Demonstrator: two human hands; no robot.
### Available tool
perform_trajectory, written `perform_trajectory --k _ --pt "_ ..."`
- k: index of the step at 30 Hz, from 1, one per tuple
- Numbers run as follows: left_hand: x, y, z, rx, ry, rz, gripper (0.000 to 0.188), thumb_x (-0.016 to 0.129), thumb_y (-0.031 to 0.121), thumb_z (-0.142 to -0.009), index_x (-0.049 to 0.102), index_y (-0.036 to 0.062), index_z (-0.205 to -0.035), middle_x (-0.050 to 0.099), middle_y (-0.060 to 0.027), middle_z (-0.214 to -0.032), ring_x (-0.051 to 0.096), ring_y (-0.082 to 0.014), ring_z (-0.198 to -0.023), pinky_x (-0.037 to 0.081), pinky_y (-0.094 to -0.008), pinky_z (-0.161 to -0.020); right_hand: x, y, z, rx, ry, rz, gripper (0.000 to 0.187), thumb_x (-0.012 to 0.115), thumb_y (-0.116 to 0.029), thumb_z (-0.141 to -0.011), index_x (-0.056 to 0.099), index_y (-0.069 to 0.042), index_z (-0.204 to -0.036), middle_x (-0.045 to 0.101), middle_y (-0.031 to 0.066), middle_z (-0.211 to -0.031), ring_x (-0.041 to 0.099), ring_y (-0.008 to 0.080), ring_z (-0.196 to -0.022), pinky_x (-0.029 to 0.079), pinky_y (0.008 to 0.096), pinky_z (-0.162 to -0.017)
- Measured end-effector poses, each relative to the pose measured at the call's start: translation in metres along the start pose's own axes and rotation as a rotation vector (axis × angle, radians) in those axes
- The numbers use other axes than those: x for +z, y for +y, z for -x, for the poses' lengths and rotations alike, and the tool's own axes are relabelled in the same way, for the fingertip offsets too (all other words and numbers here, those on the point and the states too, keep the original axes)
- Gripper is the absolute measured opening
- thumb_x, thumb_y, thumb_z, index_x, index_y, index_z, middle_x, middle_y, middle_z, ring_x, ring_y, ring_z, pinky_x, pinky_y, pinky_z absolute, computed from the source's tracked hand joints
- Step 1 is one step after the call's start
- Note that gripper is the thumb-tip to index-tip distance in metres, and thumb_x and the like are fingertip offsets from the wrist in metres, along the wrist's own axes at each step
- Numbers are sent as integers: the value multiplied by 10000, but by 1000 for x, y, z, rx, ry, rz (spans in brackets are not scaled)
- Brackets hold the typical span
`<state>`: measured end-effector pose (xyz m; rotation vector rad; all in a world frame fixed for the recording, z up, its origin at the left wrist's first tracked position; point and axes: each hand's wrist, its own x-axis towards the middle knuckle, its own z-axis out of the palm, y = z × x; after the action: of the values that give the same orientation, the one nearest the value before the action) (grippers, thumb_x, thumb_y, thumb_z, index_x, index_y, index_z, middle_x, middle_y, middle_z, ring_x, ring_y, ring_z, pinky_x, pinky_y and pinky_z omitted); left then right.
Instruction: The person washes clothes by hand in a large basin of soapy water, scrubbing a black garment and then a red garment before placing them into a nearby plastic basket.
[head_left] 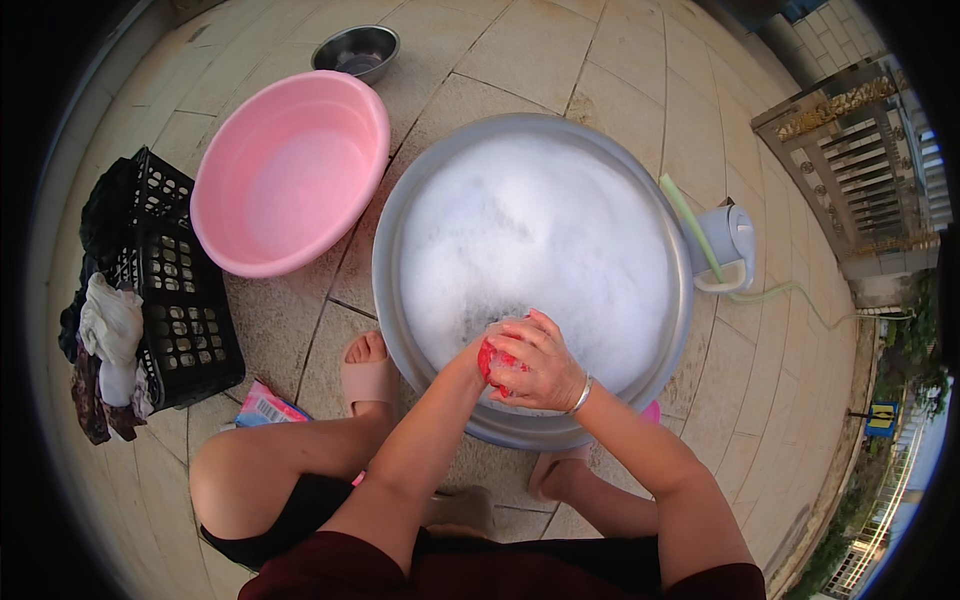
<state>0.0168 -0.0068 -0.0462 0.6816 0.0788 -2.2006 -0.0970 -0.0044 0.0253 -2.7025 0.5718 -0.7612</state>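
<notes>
- While the left hand (503, 330) and right hand (550, 372) grip crumpled red fabric (491, 362), lather could cause slippage.
- A drop could splash frothy white suds (540, 240).

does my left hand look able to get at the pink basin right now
Probably yes, after letting go: the left hand seems clasped with the right hand around a red item. Nothing covers the pink basin, and only the gray tub's rim appears to lie between.

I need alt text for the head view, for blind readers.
The left hand and right hand clasp a red cloth over a metal basin of white suds; to the left stand a pink tub and a black crate with clothes.
</notes>
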Motion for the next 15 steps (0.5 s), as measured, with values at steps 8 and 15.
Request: perform_trajectory --k 8,15 --pt "25 -5 16 238 -30 -65 116 458 160 -826 528 69 -842 537 -21 -767 523 -122 -686 440 -244 -618 18 -18 -20 249 374 101 146 630 -174 -623 544 -130 -732 532 64 -793 496 276 -764 380 396 -674" --pt "-41 -41 -34 586 655 -468 195 521 166 -756 555 -26 -757 582 -80 -706 545 -175 -651 421 -290 -597 66 23 15 1453 780 -969 280 492 -266 -816 520 11 -788 543 78 -745 517 153 -729 415 305 -669"
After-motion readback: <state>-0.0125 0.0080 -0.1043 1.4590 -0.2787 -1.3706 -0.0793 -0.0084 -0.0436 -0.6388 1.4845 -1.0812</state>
